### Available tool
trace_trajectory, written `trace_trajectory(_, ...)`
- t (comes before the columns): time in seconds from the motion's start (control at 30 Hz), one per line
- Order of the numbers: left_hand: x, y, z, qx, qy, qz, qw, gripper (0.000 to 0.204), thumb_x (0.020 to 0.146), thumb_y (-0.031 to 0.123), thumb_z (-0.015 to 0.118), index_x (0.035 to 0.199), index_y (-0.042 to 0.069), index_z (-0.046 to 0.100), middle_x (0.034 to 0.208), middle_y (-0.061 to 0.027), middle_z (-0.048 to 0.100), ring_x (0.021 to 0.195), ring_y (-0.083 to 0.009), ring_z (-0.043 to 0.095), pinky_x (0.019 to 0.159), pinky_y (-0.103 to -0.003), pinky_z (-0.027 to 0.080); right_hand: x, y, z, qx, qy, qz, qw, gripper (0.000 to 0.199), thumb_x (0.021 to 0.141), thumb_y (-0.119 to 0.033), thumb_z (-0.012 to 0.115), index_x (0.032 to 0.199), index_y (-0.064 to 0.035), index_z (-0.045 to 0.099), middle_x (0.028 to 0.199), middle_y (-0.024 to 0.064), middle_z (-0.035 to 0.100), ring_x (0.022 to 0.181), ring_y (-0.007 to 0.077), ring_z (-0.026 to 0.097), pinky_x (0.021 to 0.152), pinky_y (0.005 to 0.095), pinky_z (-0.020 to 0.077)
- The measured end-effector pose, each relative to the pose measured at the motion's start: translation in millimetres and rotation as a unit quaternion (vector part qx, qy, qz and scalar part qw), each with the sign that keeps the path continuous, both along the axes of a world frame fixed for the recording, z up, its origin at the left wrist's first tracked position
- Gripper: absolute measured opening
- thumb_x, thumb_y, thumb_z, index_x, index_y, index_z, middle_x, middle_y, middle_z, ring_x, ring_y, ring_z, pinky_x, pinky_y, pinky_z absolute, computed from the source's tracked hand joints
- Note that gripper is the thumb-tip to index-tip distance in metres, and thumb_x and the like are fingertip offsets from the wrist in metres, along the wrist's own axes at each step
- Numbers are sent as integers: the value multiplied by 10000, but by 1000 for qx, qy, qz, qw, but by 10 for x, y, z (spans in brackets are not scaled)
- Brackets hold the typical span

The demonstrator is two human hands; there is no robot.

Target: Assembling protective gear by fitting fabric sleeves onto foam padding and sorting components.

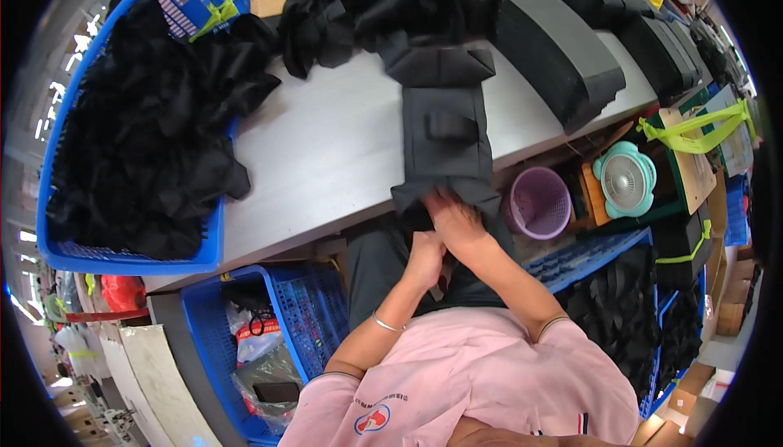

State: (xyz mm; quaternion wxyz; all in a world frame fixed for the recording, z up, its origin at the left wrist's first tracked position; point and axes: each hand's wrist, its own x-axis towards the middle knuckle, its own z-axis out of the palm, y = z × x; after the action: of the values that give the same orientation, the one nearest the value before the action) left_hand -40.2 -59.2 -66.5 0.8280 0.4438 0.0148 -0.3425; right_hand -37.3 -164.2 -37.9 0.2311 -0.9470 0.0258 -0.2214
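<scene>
A person in a pink short-sleeved shirt (489,357) works at a pale grey, smooth tabletop (318,145), both bare hands meeting at the centre of the frame over the lower end of a black, box-like fabric piece (444,153). The piece lies from the upper centre down to the tabletop's near edge, its lower end overhanging toward the person's lap, a small raised black block of the same look (452,127) on its middle panel. The right hand (457,220) reaches up and to the left, its fingers close together and touching the fabric's lower fold; the fingertips are partly hidden, so whether they pinch the cloth cannot be told. The left hand (426,258), below and just beside it, is curled, with a thin silver-coloured bangle (389,322) at the wrist; what its fingers hold, if anything, cannot be made out. At upper left, a large blue plastic basket (214,239) brims with loose black fabric pieces (147,137). A heap of crumpled black fabric (391,6) spreads across the top of the frame, beside a neat stack of flat black panels (555,51) at upper right. A purple perforated plastic bin (538,202) stands right of centre, near a turquoise round fan (626,179).
</scene>
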Motion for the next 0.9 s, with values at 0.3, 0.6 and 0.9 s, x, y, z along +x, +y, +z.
trace_trajectory(0.3,280,508,58,-63,37,21,997,373,983,249,586,1298,51,582,1159,-46,672,937,-138,654,835,-278,512,-239,48,471,58,272,24,960,409,957,-460,544,1073,-89,672,984,178,682,930,396,656,778,543,520)
trace_trajectory(0.6,324,415,366,143,-25,33,989,505,942,260,692,1327,-22,526,1281,-97,601,1139,-195,595,993,-336,469,-1100,-78,737,137,-147,19,979,239,886,-93,688,1111,-12,688,1276,122,640,1132,298,643,933,402,533)
trace_trajectory(0.9,-120,161,704,27,0,-124,992,564,1039,400,497,1424,-9,448,1416,-131,514,1281,-219,506,1088,-362,400,-1416,-679,540,799,-2,63,599,206,934,-157,691,1087,-20,713,1028,-2,716,922,72,635,863,252,489)
